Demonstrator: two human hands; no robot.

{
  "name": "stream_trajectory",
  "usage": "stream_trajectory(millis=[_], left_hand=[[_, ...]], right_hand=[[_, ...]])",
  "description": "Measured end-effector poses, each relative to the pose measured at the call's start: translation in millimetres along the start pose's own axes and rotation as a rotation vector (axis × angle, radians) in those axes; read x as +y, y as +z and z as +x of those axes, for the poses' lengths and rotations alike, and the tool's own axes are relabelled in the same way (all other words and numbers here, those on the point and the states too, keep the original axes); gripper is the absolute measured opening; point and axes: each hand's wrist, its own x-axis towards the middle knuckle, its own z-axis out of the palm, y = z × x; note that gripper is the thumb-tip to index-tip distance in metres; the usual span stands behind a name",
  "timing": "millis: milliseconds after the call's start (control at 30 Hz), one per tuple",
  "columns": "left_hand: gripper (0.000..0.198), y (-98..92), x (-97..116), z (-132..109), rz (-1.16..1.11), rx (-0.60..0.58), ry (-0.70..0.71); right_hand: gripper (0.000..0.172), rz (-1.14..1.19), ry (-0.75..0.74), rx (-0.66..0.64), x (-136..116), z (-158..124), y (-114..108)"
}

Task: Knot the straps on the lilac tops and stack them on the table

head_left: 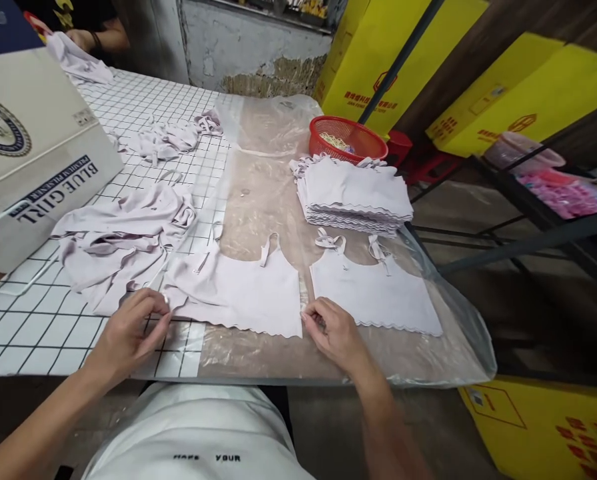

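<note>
A pale lilac strappy top [248,290] with a scalloped hem lies on the plastic-covered table in front of me. My left hand [139,327] pinches its left end, where the fabric is bunched. At its lower right corner, my right hand [331,330] has thumb and fingers closed on the edge. Just right of that, another lilac top [376,290] lies flat with its straps upward. Behind it rises a neat stack of folded tops [353,190]. Crumpled lilac garments [123,233] are heaped at the left.
A carton [38,153] stands on the table's left side. A red basket [348,137] sits behind the stack. More garments [173,137] lie farther back, near another person's hand [81,40]. Metal shelving [528,243] and yellow boxes [378,60] stand beyond the table.
</note>
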Motion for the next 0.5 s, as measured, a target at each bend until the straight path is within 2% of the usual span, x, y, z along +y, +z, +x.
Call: stream_trajectory(millis=[100, 267, 400, 500], left_hand=[[0.01, -5.0, 2, -10, -0.029, -0.03, 0.01], [0.01, -1.1, -4, -16, -0.059, -0.057, -0.031], [0.01, -10.6, -12, -23, -0.123, -0.114, -0.115], [0.012, -21.2, -16, -32, -0.153, -0.207, -0.151]], right_hand=[[0.019, -0.029, 0.155, 0.068, -10, -4, 13], [0.024, -0.114, 0.218, 0.105, -19, 1, 37], [0.027, -0.008, 0.362, 0.088, -10, -4, 24], [0.028, -0.01, 0.488, 0.08, -2, -19, 11]])
